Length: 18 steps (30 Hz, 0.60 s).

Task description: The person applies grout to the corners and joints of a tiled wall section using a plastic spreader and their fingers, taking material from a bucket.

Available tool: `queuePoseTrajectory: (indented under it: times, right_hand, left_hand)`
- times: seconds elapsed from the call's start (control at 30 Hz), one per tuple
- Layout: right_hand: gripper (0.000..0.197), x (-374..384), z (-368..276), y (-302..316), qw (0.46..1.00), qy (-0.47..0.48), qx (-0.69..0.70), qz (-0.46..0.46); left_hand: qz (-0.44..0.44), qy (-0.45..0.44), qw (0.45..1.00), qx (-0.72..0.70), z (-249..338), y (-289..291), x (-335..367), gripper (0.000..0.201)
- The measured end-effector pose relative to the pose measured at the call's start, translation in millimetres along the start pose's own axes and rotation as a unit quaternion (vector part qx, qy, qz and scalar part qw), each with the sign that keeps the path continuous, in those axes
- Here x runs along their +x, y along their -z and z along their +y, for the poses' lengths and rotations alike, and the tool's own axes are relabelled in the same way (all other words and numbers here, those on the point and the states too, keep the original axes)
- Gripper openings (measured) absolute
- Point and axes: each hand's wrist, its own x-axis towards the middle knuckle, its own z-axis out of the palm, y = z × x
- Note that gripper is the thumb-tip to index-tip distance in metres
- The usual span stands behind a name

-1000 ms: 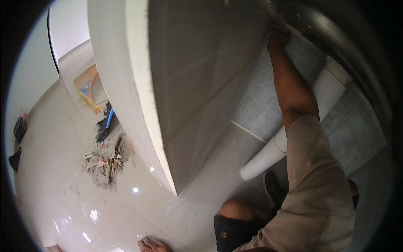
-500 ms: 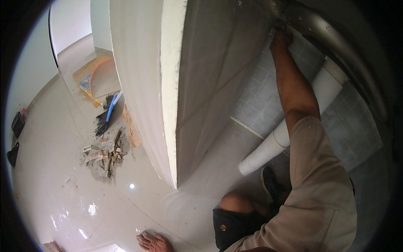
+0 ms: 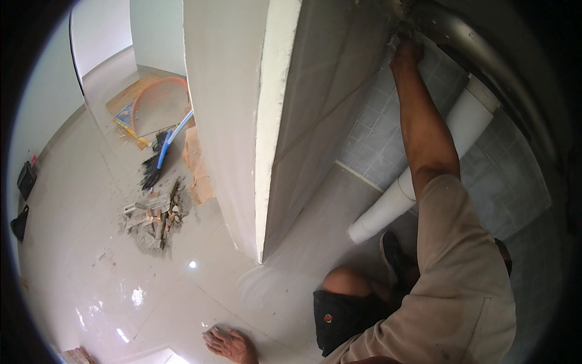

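My left hand (image 3: pixel 231 346) rests low in the picture against the glossy pale floor tiles (image 3: pixel 200 285), fingers stretched out and holding nothing. My right arm reaches far up and forward. At its end my right hand (image 3: pixel 407 53) is closed by the top of the grey wall (image 3: pixel 339 79), where it meets the small grey tiles (image 3: pixel 379 130). Something small and whitish shows at its fingers, too dim and small to name. Below that forearm a thick white pipe (image 3: pixel 385 209) slants down towards the floor.
A grey curved surface (image 3: pixel 479 48) hangs close above my right hand. The wall's pale edge (image 3: pixel 273 121) stands upright in the middle. Left of it lie a rubble heap (image 3: pixel 159 218), a blue-and-black broom (image 3: pixel 159 159) and brown cardboard (image 3: pixel 195 167). Dark bags (image 3: pixel 26 180) sit at the far left.
The wall edge has shifted right in the picture, uncovering more of the cardboard. My left hand shows a little higher and farther right. My right hand stays at the wall, a whitish bit now visible.
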Motion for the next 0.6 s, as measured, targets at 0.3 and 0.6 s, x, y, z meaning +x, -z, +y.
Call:
queuePoseTrajectory:
  times: [0.3,0.6]
  right_hand:
    - [0.062,-14.5,-9.7,-3.9,1.0,0.018,0.011,-0.006]
    - [0.047,-49.0,-26.8,-11.3,0.999,0.003,0.038,-0.015]
  left_hand:
    - [0.024,-0.022,0.999,0.008,-12.8,-16.3,6.0,0.059]
    - [0.027,-0.018,0.999,0.008,-15.9,-21.9,7.5,0.059]
